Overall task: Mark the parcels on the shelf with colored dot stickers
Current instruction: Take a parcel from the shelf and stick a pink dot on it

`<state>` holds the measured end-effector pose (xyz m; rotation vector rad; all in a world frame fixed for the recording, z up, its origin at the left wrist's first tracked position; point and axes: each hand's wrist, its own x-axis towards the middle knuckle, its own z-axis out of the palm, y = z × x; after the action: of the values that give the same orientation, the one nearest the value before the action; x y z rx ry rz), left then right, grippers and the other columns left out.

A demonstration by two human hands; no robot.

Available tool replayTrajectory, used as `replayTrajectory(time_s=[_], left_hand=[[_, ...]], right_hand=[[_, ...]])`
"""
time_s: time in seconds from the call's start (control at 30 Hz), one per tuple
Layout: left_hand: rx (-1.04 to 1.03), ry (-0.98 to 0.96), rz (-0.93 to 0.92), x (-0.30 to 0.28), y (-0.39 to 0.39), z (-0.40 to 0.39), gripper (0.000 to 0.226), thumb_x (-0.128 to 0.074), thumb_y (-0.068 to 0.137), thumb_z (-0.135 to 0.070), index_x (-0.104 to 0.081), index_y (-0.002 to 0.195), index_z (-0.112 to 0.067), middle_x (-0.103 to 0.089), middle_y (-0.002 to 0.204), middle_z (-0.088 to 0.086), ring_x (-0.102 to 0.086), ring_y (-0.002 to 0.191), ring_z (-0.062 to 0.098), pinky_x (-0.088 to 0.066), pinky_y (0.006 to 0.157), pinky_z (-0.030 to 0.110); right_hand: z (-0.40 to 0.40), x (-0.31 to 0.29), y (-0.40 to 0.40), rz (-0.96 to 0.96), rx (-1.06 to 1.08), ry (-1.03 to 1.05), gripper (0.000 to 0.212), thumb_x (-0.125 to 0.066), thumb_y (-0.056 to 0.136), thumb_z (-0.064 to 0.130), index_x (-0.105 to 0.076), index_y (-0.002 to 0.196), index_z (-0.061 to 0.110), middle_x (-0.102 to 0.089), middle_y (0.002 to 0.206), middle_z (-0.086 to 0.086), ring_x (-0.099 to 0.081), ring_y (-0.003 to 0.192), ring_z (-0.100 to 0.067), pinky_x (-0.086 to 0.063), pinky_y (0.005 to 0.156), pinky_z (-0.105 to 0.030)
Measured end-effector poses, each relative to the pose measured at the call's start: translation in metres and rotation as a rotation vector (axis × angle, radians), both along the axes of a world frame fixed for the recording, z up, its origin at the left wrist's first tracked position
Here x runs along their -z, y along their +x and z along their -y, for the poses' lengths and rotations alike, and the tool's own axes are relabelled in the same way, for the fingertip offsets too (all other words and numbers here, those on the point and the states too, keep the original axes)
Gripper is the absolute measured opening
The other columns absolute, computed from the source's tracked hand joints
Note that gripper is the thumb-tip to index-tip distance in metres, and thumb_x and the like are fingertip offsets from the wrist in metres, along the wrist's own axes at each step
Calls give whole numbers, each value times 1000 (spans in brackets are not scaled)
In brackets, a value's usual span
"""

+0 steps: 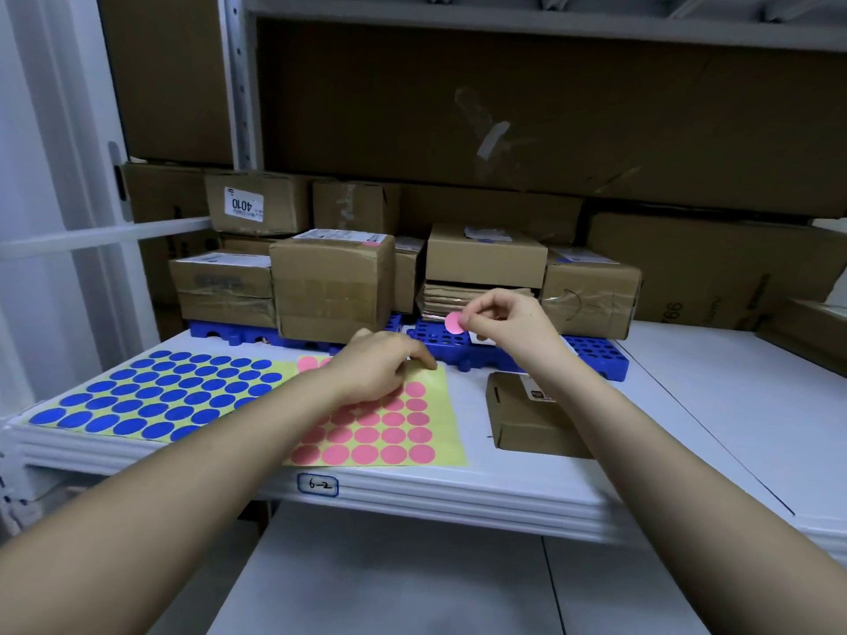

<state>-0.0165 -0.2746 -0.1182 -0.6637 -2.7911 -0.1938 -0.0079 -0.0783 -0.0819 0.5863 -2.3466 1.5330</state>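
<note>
Head view looks down over a white shelf [550,474] where two sticker sheets lie side by side near the front edge: a blue dot sheet [151,396] on the left and a pink dot sheet [389,433] to its right. The left hand [385,366] rests on the far part of the pink sheet, fingers bent and pressing the backing flat; it holds nothing that I can see. The right hand [504,318] is raised above the shelf, thumb and fingertips pinched on one pink dot [453,322], which hangs free to the left of the fingers.

Parcels stand at the far side on blue plastic trays [596,355]. A tall box [334,291] in the middle already carries a small pink mark on its top label. To the right of it are a flat box on a stack [486,256] and a taped box [591,295]. One small box [531,414] lies alone on the shelf, near the right forearm.

The dot seems ready to go onto a parcel, though which one cannot be told from here. The main risk is the free edge of the dot curling and sticking to the fingers or folding on itself, since only one edge is held. A second risk is brushing the dot against the blue tray or the stack just behind it, where it could stick in the wrong place. If the left hand lifts carelessly, the pink sheet could slide toward the shelf edge.
</note>
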Motion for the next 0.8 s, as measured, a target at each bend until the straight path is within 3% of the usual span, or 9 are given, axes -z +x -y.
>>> replayTrajectory(time_s=[0.17,0.27,0.33,0.4,0.5,0.63,0.7,0.77,0.8], left_hand=[[118,-108,-200,15,-5,1,37,-49,95,-16,-57,127,-33,-56,128,-10,-48,120,15,-32,84,31],[172,-159,-428,20,-3,-1,27,-69,82,-15,-68,107,-23,-63,114,1,-61,101,25,-39,70,32],[163,5,-471,14,4,-13,16,-71,80,-16,-69,95,-21,-63,102,-1,-64,89,22,-40,67,31],[113,355,-269,3,16,-35,4,-65,87,-22,-69,89,-22,-61,97,-8,-61,85,12,-43,72,29],[95,786,192,-14,25,-66,17,-65,89,-27,-70,85,-11,-68,87,-2,-59,76,7,-44,69,14],[84,898,409,-18,29,-87,22,-66,88,-34,-69,90,-13,-61,81,-4,-52,72,6,-37,54,2],[104,906,451,-14,28,-91,21,-69,86,-30,-70,91,-10,-65,84,-2,-56,76,5,-40,68,4],[121,880,474,-11,27,-93,21,-72,84,-26,-72,89,-6,-71,88,2,-61,84,9,-45,85,19],[126,863,475,-11,27,-95,20,-72,83,-24,-72,88,-5,-71,88,2,-61,84,9,-46,86,24]], right_hand=[[-21,-9,9,58,31,-15,9,-69,87,9,-65,80,12,-63,76,0,-54,63,-5,-39,49,-6],[-38,-11,15,86,51,-1,4,-70,87,11,-66,85,10,-65,79,1,-55,65,-3,-40,50,-5],[-52,-10,18,108,64,29,8,-70,87,10,-67,80,13,-66,77,4,-57,62,1,-40,51,-5],[-65,-7,23,122,72,54,12,-68,88,7,-67,77,14,-67,73,7,-58,58,6,-40,51,-5],[-79,-5,32,172,64,67,13,-68,88,5,-67,77,11,-65,60,12,-57,52,7,-38,49,-4],[-87,0,41,239,33,67,10,-69,87,6,-68,78,10,-64,55,11,-53,48,4,-36,46,-6],[-88,4,44,263,14,90,9,-70,86,9,-69,78,12,-65,58,10,-53,50,4,-37,49,-8],[-88,8,44,277,5,117,7,-71,85,11,-69,79,13,-66,62,7,-54,53,3,-38,51,-9],[-88,10,44,286,3,117,8,-72,85,12,-69,78,14,-66,63,6,-54,53,3,-38,51,-8]])
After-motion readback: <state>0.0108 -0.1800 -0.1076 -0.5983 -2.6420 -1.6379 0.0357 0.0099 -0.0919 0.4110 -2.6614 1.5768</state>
